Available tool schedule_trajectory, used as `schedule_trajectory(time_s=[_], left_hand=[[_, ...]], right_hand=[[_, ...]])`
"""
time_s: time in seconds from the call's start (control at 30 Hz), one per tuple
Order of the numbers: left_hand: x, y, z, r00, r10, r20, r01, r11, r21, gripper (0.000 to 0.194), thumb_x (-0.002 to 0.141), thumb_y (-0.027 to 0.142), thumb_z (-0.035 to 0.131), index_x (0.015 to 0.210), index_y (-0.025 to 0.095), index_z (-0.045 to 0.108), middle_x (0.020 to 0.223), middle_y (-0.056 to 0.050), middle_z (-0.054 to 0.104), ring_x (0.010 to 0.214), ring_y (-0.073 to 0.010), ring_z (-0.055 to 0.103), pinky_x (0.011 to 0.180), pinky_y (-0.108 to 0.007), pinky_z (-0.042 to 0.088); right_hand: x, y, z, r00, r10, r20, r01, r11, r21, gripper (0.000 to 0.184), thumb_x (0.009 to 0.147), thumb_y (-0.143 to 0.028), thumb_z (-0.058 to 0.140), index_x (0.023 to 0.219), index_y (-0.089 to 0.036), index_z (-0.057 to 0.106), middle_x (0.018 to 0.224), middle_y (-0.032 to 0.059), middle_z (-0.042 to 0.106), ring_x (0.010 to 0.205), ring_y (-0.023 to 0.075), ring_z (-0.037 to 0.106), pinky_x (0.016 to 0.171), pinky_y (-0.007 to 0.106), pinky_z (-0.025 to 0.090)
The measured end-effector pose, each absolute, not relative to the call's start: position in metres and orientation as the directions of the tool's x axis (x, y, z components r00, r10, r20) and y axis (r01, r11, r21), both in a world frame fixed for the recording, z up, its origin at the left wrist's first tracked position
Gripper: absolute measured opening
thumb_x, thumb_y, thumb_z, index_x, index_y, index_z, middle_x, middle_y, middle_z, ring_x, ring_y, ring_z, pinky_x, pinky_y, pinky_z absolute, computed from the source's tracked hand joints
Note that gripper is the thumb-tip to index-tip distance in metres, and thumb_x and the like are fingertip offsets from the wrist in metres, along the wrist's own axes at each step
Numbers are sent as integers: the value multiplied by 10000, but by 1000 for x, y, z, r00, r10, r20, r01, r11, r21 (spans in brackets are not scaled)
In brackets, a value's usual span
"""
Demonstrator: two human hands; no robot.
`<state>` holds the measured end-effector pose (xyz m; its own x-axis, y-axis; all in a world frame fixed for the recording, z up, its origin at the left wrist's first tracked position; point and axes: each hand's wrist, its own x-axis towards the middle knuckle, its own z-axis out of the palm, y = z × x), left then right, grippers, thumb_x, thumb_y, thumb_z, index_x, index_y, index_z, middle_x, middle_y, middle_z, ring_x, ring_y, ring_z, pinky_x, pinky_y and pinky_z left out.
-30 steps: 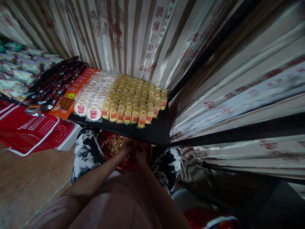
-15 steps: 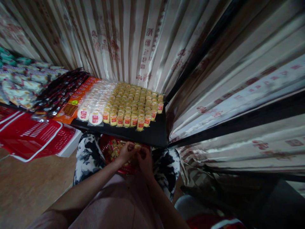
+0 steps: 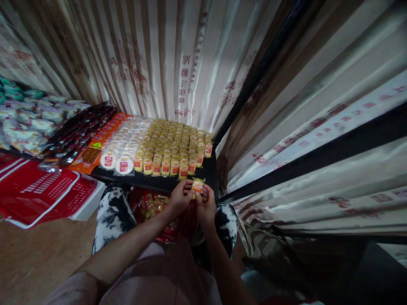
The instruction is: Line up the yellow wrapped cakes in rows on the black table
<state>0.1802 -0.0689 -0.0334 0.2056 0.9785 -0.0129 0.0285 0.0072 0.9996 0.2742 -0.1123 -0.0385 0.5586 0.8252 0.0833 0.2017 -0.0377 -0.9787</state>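
Between my left hand [image 3: 182, 197] and my right hand [image 3: 206, 206] is a small yellow wrapped snack [image 3: 197, 185], its red and orange label facing up. Fingers of both hands pinch it from its two sides, just over the front edge of the black table [image 3: 152, 181]. Behind it stand rows of like yellow wrapped snacks [image 3: 174, 166], packed close together. In my lap, under my forearms, a red basket [image 3: 137, 199] holds more small wrapped pieces, partly hidden by my left arm.
Left of the yellow rows lie round white wrapped crackers [image 3: 124, 165], orange packets [image 3: 89, 154], dark packets [image 3: 79, 127] and white packets [image 3: 23, 131]. A red shopping basket [image 3: 41, 192] stands at the lower left. Pleated curtains [image 3: 159, 55] and a dark frame bar [image 3: 318, 156] border the table.
Both hands have risen from over the lap basket to the table edge with the yellow snack. Its label now shows. The view has shifted slightly.
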Motion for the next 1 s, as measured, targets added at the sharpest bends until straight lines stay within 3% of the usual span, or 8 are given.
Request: schedule_trajectory(time_s=[0.1, 0.2, 0.37, 0.57, 0.77, 1.0], left_hand=[[195, -61, -29, 174, 983, 52, 136, -76, 988, 285, 773, 155, 514, 1053, 179, 558, 1062, -79, 621, 959, -164, 593, 778, -271, 504], [204, -54, -22, 206, 978, 12, 225, -60, 973, 343, 792, 158, 495, 1127, 208, 549, 1180, -67, 595, 1049, -176, 569, 884, -310, 484], [210, -41, -17, 246, 965, -90, 297, 13, 955, 436, 823, 186, 475, 1258, 166, 494, 1378, -88, 461, 1293, -196, 393, 1121, -358, 260], [211, -37, -28, 226, 973, -57, 236, 3, 972, 456, 833, 183, 453, 1285, 131, 482, 1399, -108, 434, 1315, -191, 370, 1139, -362, 226], [210, -38, -37, 187, 982, -17, 147, -11, 989, 438, 814, 178, 475, 1249, 178, 522, 1374, -75, 472, 1300, -190, 394, 1139, -401, 234], [210, -38, -37, 246, 969, -7, 187, -40, 982, 463, 830, 181, 441, 1289, 141, 480, 1399, -94, 437, 1312, -193, 374, 1143, -399, 225]], right_hand=[[288, -86, -39, 606, 779, 161, 250, 5, -968, 391, 773, -337, 548, 1124, -171, 502, 1054, 99, 613, 912, 174, 602, 804, 325, 497], [298, -62, -40, 648, 734, 204, 293, 8, -956, 413, 770, -320, 522, 1146, -154, 488, 1043, 111, 605, 918, 184, 600, 801, 335, 496], [310, -32, -44, 673, 706, 220, 359, -51, -932, 484, 756, -312, 514, 1200, -123, 473, 1046, 128, 606, 905, 188, 603, 825, 340, 485], [314, -11, -56, 661, 723, 199, 348, -60, -936, 489, 762, -333, 510, 1211, -143, 477, 1031, 108, 618, 898, 179, 604, 799, 328, 493], [315, -6, -60, 591, 766, 251, 453, -58, -890, 412, 787, -340, 496, 1159, -165, 528, 1031, 94, 608, 885, 174, 595, 782, 325, 494], [314, -4, -60, 579, 770, 269, 460, -35, -887, 366, 792, -349, 500, 1098, -153, 551, 1052, 111, 581, 895, 174, 592, 764, 314, 505]])
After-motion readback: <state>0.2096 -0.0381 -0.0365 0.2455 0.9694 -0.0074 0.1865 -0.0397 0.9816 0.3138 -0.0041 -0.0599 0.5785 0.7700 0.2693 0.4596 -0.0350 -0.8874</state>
